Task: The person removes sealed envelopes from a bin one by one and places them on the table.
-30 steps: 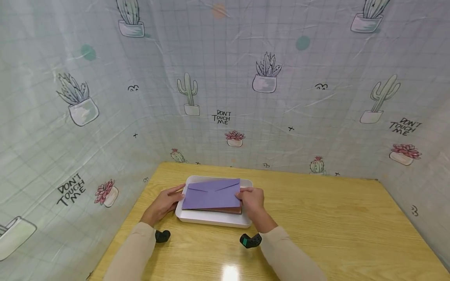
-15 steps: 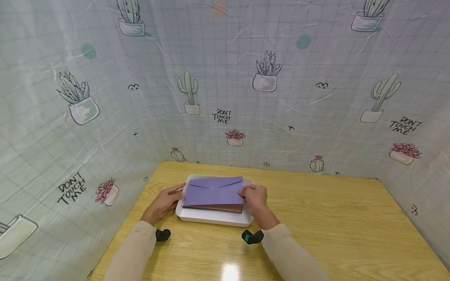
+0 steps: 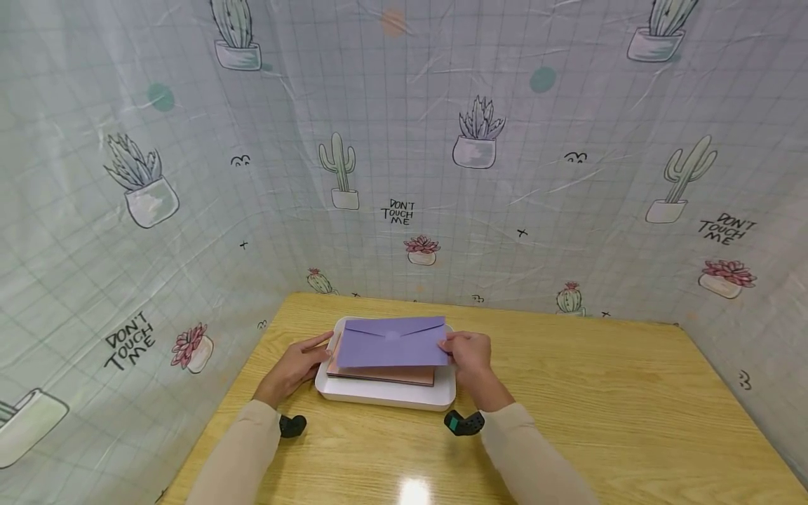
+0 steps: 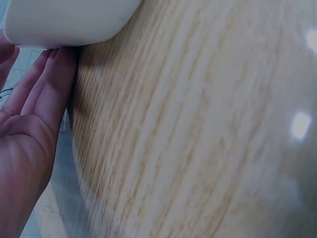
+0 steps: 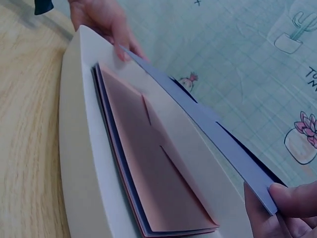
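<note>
A purple envelope (image 3: pixel 393 347) is pinched at its right edge between the thumb and fingers of my right hand (image 3: pixel 470 356). In the right wrist view it is raised and tilted above a stack topped by a pinkish-orange envelope (image 5: pixel 141 148), with blue and red edges beneath. That stack lies in a shallow white tray (image 3: pixel 386 400). At the tray's left end, my left hand (image 3: pixel 295 366) holds the rim, thumb over the inside and fingers along the outside. The left wrist view shows those fingers (image 4: pixel 54 82) reaching beneath the tray's corner.
The tray stands on a wooden table (image 3: pixel 600 407), toward its back left. Behind and beside the table hangs a cactus-patterned sheet (image 3: pixel 404 140). Black devices (image 3: pixel 463 423) are worn at both wrists.
My right hand has moved right with the purple envelope, which has risen and slid off to uncover more of the pinkish-orange envelope. My left hand has stayed at the tray's rim.
</note>
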`<state>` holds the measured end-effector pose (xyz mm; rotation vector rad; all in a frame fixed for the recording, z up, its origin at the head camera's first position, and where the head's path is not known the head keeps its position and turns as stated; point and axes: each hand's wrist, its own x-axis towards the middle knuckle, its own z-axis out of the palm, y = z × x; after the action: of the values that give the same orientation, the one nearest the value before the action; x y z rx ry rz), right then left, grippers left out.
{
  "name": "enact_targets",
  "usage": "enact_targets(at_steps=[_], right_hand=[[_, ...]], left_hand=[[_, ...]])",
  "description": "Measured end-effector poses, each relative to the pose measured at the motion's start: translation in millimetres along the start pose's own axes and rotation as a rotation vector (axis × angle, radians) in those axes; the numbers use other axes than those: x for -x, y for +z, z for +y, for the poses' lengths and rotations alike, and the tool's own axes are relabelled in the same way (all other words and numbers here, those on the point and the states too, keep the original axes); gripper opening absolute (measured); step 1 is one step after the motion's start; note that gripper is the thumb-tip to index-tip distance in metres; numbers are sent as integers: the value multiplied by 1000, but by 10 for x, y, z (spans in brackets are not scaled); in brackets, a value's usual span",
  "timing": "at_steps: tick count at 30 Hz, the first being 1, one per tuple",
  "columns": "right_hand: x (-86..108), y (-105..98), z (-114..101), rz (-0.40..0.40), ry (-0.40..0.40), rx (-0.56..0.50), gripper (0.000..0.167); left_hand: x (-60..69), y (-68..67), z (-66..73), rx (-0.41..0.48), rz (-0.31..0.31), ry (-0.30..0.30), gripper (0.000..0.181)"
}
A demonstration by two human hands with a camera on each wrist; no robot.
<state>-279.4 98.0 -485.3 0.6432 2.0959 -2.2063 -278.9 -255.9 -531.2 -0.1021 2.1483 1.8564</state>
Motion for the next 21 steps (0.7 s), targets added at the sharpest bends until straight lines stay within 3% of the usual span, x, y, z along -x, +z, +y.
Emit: enact_targets(at_steps=[21], right_hand=[[-133,-227,-123,-1,0,27,19]], left_hand=[[-11,19,-2,-4,18,4,58]])
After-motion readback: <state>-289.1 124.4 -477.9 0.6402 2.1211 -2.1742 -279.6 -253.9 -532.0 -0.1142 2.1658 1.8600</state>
